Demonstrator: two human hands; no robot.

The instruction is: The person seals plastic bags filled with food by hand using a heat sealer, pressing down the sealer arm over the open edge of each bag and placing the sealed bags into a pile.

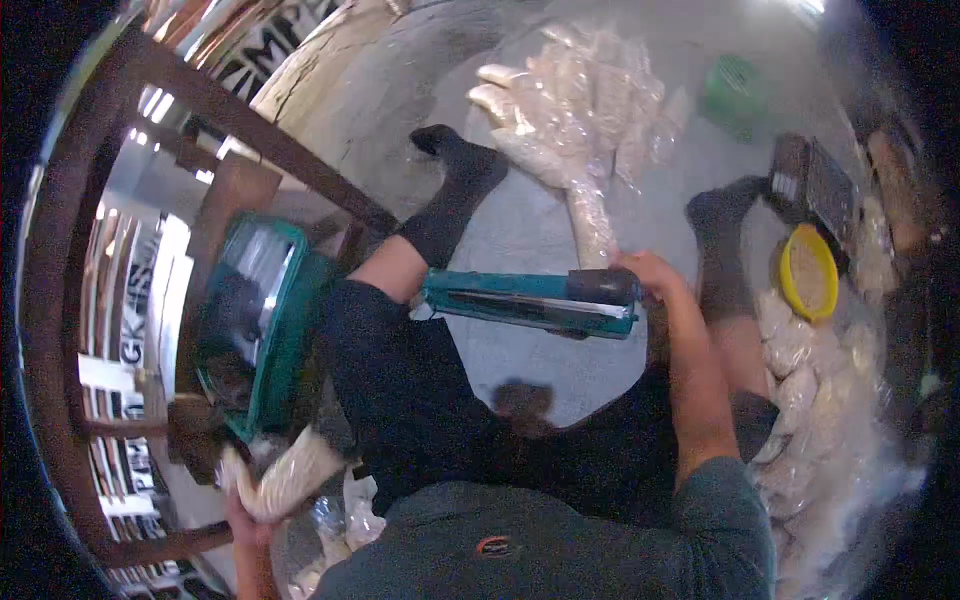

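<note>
At the lower left, my left hand (250,515) is closed around a clear plastic bag (295,475) with pale contents. A teal heat sealer (500,298) with a black end grip lies across the space between my legs. Just beyond the sealer's right end, my right hand (648,275) has its fingers curled at the near end of a long filled plastic bag (592,222). That bag's far end meets a pile of similar filled bags (590,95) on the floor. Blur hides the exact contact of my right fingers.
A green-rimmed tub (290,270) stands left, beside a dark wooden frame (255,120). On the right are a yellow bowl (808,272) of pale material, a dark scale-like device (825,190) and more filled bags (800,400). A green container (733,92) sits at the far right.
</note>
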